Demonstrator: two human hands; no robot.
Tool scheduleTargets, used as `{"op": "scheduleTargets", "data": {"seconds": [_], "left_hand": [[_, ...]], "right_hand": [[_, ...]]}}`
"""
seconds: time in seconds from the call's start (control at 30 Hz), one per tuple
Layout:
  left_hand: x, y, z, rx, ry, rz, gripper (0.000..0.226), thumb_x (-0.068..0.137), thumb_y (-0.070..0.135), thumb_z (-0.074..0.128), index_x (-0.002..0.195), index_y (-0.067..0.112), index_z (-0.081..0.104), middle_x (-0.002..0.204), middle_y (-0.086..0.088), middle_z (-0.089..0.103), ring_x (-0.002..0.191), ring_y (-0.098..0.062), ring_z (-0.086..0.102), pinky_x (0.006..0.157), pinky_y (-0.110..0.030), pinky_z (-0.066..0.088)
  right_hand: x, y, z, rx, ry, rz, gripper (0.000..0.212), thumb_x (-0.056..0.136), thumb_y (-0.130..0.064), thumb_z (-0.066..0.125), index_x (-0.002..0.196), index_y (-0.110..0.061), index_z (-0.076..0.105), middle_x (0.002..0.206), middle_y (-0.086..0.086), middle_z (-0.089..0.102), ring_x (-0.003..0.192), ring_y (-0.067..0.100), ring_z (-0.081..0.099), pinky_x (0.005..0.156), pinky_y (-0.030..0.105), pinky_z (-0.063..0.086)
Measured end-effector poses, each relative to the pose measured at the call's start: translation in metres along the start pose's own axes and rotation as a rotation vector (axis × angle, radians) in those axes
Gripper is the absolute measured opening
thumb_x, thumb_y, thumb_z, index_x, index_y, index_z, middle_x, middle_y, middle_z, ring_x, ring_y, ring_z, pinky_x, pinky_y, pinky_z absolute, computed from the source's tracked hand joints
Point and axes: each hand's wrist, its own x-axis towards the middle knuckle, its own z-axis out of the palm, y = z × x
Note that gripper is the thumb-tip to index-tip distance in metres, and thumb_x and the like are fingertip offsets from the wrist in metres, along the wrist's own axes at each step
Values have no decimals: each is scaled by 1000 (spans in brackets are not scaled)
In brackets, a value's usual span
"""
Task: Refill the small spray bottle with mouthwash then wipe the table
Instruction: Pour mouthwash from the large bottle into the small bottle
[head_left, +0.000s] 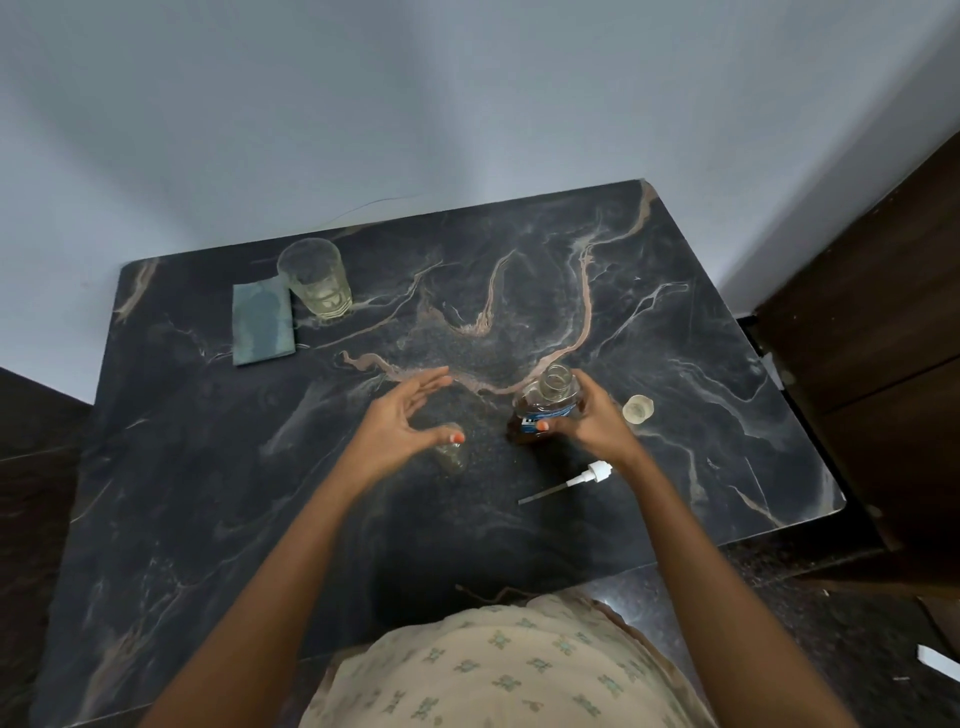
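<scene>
The mouthwash bottle (545, 402), clear with amber liquid and a blue label, stands uncapped on the dark marble table (208, 467). My right hand (592, 421) grips it from the right side. Its clear cap (638, 409) lies just right of that hand. The small clear spray bottle (453, 457) stands open on the table left of the mouthwash. My left hand (400, 421) hovers over it with fingers spread and relaxed, the thumb near its top; it holds nothing. The white spray pump with its dip tube (576, 480) lies flat on the table below my right hand.
A drinking glass (315, 278) stands at the back left, and a folded grey-green cloth (262, 322) lies beside it. A wall runs behind the table, and dark wooden furniture (883, 338) stands close on the right.
</scene>
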Motion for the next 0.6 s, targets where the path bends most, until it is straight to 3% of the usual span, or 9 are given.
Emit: {"op": "scheduleTargets", "data": {"seconds": [0.1,0.27,0.37,0.47,0.6], "left_hand": [[-9,-21,-3,-10,-47,-34,89,56,11,79,134,17,37,129,4,49,122,-4,44,101,-6,28],[-12,-46,12,-85,-18,-41,74,62,-7,76,124,18,45,127,-4,54,121,-12,48,103,-15,33],[-12,-53,20,-101,34,-39,60,64,-3,76,110,30,56,118,5,61,115,-7,54,104,-24,38],[-12,-56,24,-121,83,-46,56,65,0,76,107,32,59,112,11,63,109,-2,57,100,-19,41],[-14,-51,25,-163,138,-25,55,66,2,77,106,35,60,112,5,65,106,-4,60,94,-16,44]], "right_hand": [[0,0,1,-8,-5,7,56,66,11,72,110,-13,48,103,-2,60,89,-5,60,73,3,45],[-1,-1,3,-32,9,12,58,64,8,75,110,-14,48,100,-7,60,86,-8,60,71,2,44],[-2,-3,5,-40,32,5,57,63,6,77,109,-14,49,99,-7,61,86,-10,60,71,2,44],[-4,-3,9,-44,71,-17,55,62,6,77,106,-13,50,97,-8,61,84,-13,60,70,2,44],[-9,-1,17,-40,144,-52,56,60,5,80,104,-14,53,99,0,64,88,2,63,79,13,50]]}}
